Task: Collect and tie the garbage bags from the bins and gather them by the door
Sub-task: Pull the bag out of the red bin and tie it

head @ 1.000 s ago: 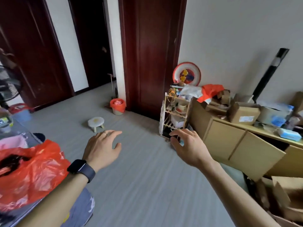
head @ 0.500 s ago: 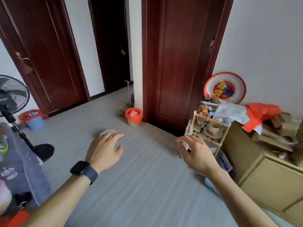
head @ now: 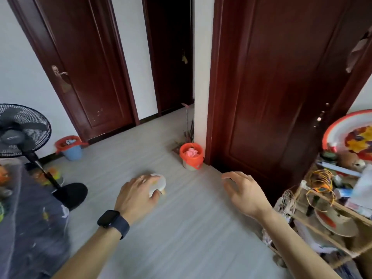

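Note:
A small bin lined with an orange-red garbage bag [head: 191,156] stands on the grey floor beside the dark wooden door [head: 271,87], pink rubbish showing in its top. A blue bin with a red bag [head: 69,147] stands by the left wall near another door. My left hand [head: 138,195], wearing a dark watch, is stretched forward with fingers apart and holds nothing. My right hand [head: 241,191] is also out in front, fingers spread and empty. Both hands are well short of the orange bin.
A black standing fan [head: 18,131] is at the left, its base [head: 70,195] on the floor. A small white stool [head: 159,183] is partly hidden behind my left hand. A cluttered wooden rack [head: 326,202] and a round colourful tray [head: 350,135] fill the right.
The view has moved forward and to the left: the doors and orange bin are nearer, the blue bin and fan have come into view, and the red bag at the left has gone out of frame.

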Demonstrator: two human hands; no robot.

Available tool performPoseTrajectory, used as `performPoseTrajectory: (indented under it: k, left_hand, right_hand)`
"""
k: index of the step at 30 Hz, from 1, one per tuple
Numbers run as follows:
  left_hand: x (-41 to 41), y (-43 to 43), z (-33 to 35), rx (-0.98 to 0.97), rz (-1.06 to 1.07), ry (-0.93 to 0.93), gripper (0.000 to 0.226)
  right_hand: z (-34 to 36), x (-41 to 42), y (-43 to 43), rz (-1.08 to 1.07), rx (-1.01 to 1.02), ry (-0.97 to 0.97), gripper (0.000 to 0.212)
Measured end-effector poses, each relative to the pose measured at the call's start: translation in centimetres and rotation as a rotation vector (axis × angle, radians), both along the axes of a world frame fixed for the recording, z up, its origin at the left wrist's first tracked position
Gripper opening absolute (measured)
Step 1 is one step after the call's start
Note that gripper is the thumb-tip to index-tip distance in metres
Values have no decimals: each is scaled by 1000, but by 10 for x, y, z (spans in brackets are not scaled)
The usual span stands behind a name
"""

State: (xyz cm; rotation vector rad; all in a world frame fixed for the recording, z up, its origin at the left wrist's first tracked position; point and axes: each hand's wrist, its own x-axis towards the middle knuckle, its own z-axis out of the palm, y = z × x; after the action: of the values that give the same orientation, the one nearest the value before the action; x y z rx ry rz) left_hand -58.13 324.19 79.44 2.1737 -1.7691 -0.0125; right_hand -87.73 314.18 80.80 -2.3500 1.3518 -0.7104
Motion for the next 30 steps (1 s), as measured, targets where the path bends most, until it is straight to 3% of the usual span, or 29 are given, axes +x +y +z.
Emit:
performPoseTrajectory:
  k: [8,16,30]
  left_hand:
    - [99,-195,-51,46,39,47,42]
    - [214,-396,-73,198,-10,17,45]
    - [312,-756,-116,358,-94,19,51]
  right_hand:
    - [-37,94,-199,40,74,1,22]
    - [-63,181,-389,-90,264,6,23]
    - [-127,294,-736,-170,405,-68,17]
